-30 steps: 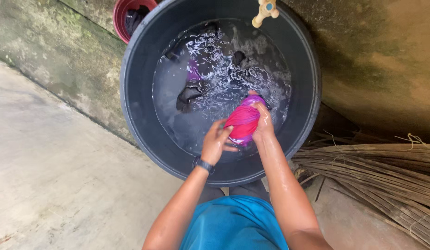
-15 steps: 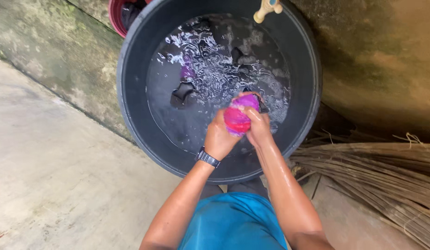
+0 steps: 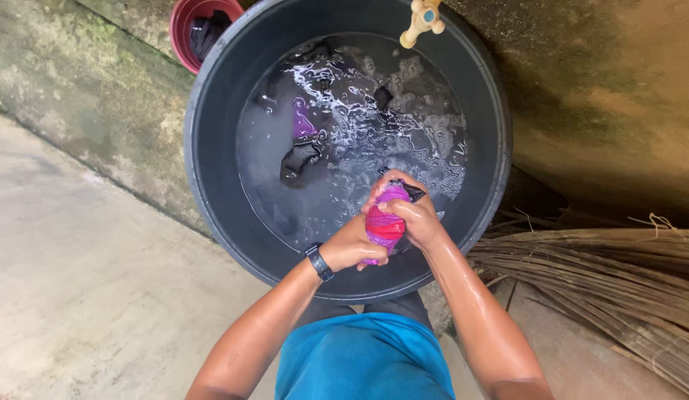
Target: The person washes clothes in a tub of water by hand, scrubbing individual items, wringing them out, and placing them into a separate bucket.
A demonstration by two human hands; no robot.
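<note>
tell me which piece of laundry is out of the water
The pink-and-purple cloth, bunched between the left hand and right hand; the dark garment and purple one float in the tub.

Both hands squeeze a bunched pink and purple cloth point(image 3: 385, 222) above the near side of a large black tub point(image 3: 211, 170) of foamy water. The left hand point(image 3: 352, 248), with a dark watch point(image 3: 318, 261) at its wrist, grips the lower end; the right hand point(image 3: 411, 215) wraps over the top. Dark garments point(image 3: 300, 157) and a purple piece point(image 3: 303, 126) float in the water. A pale tap point(image 3: 420, 19) juts over the far rim. A red bucket point(image 3: 183, 30) holding dark cloth stands behind the tub, against a mossy concrete wall point(image 3: 100, 81). Dry palm fronds point(image 3: 604, 274) lie on the ground at right.
</note>
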